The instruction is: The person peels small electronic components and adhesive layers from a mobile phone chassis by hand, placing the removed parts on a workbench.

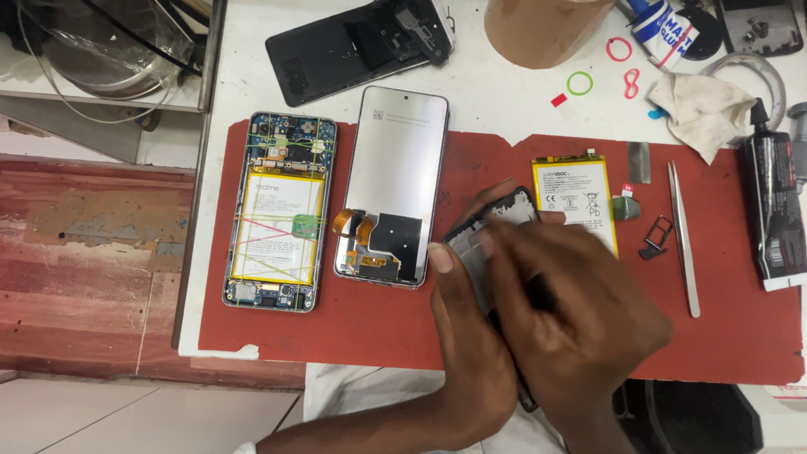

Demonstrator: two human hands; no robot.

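Observation:
My left hand (471, 336) grips the lower left side of a dark phone frame (496, 217) that lies tilted on the red mat (740, 328). Over the frame's middle lies my right hand (580, 303), blurred, fingers bent and pressing on it; I cannot tell whether it holds a tool. Left of the hands lies a detached screen panel (395, 160), back side up, with an orange flex cable. Further left is an opened phone body (277, 210) with a yellow battery bound by rubber bands.
A loose yellow battery (584, 197), a SIM tray (656, 235) and metal tweezers (683, 235) lie right of the hands. A black glue tube (769, 210), a white cloth (702, 109), coloured rubber bands (580, 82), a black back cover (353, 46) and a brown cylinder (542, 29) lie around the mat's edges.

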